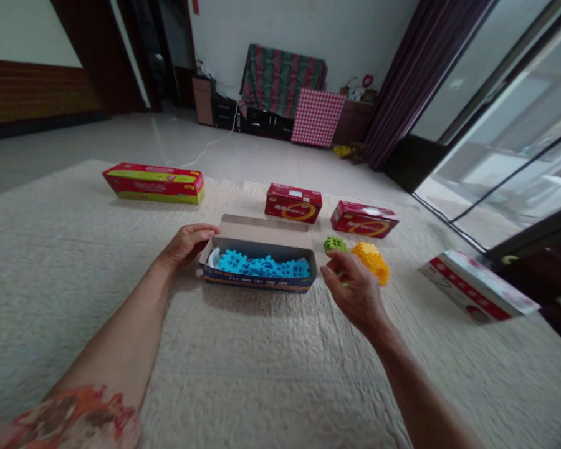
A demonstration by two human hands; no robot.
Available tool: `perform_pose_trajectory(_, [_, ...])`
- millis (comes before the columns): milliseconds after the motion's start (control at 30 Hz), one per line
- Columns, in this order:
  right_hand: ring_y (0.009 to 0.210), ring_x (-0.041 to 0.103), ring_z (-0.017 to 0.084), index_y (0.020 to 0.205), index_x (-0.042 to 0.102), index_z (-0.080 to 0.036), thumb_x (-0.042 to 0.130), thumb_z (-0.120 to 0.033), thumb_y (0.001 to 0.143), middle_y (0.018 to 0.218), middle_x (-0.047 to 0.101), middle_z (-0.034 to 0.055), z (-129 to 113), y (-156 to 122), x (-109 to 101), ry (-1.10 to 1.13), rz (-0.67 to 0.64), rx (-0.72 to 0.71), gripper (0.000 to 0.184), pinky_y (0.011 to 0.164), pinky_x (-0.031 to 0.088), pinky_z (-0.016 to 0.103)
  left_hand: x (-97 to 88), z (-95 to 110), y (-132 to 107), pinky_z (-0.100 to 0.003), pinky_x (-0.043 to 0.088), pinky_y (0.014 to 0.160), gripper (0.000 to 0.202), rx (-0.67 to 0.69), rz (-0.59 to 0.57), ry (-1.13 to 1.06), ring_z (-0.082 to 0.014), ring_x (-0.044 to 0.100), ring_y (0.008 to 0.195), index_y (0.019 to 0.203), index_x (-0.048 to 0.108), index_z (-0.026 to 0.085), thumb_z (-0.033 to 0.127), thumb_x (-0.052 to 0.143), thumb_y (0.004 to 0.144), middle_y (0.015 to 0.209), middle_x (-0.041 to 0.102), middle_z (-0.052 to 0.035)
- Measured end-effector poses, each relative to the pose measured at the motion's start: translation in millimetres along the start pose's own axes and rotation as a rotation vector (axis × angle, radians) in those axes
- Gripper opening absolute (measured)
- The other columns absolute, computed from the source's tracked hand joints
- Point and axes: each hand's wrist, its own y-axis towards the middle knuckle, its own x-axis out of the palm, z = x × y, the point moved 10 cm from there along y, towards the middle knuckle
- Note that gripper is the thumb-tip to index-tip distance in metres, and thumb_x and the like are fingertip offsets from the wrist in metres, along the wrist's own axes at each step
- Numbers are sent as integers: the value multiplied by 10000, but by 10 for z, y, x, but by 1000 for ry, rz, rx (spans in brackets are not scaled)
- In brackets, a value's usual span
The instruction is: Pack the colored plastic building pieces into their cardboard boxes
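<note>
A long dark blue cardboard box [257, 285] sits in front of me with its lid [266, 229] raised at the back. Several blue plastic building pieces [262, 265] fill it, with a bit of clear plastic at the left end. At the box's back left corner, my left hand [189, 243] is closed on the cardboard edge. My right hand [353, 284] is at the right end, its fingers curled at the side flap. Behind that hand lie green plastic pieces [335, 243] and stacked yellow plastic pieces [371, 260], partly hidden.
A red and yellow-green box [154, 184] lies at the far left. Two red boxes [293, 203] [364, 219] stand behind the open box. A white and red box [479, 287] is on the right. Everything rests on a cream quilted cover [243, 362].
</note>
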Motion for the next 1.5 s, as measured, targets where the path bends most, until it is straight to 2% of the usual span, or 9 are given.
perform_pose_trajectory(200, [899,571,214,1148,537,-197,537,-265,873,1044,573,100,60,-342,31,105,305,-5,283,667,530,362,55,65,-322,-238,496,561,423,-30,34,-26,-152,648,614,949,734,136,243,806,546,757,749,-39])
perform_pose_trajectory(300, [979,555,231,1206,495,-216,531,-216,864,1118,550,112,56,-462,205,156,270,-25,345,728,533,396,97,91,-479,-228,497,558,499,-18,78,-12,-144,651,608,1019,709,124,249,795,544,750,747,-34])
perform_pose_trajectory(433, [1032,551,254,1228,481,-219,542,-195,844,1149,547,121,97,-531,381,212,200,-29,389,761,529,421,105,95,-587,-210,498,580,484,33,162,-60,-131,661,623,1009,712,143,258,786,545,753,751,-20])
perform_pose_trajectory(667, [927,556,225,1140,493,-208,546,-171,823,1035,557,87,97,-509,359,274,226,-55,323,739,522,383,73,132,-524,-213,463,525,387,81,174,47,-130,631,560,907,745,154,260,782,536,690,739,-14])
perform_pose_trajectory(833, [851,533,205,1038,512,-209,535,-217,854,932,540,56,93,-472,356,290,235,-64,185,704,495,358,1,149,-466,-219,406,461,244,106,194,132,-118,560,479,759,739,181,297,792,551,594,688,17])
perform_pose_trajectory(967, [764,509,176,941,500,-217,509,-259,886,841,512,20,86,-471,321,288,257,-64,69,705,465,348,-25,122,-447,-224,387,450,215,103,189,157,-119,541,470,722,724,196,318,796,560,568,661,29])
perform_pose_trajectory(1200, [732,514,166,897,507,-216,497,-294,882,805,507,-1,159,-457,347,335,255,11,80,692,448,328,-3,109,-448,-232,380,453,237,87,173,156,-119,529,459,706,696,194,337,789,541,566,649,34])
perform_pose_trajectory(1500, [731,517,166,911,508,-212,499,-300,888,812,501,2,165,-461,363,342,263,23,91,692,455,324,16,121,-462,-231,386,455,241,85,175,161,-121,535,465,718,688,194,333,781,544,572,651,32])
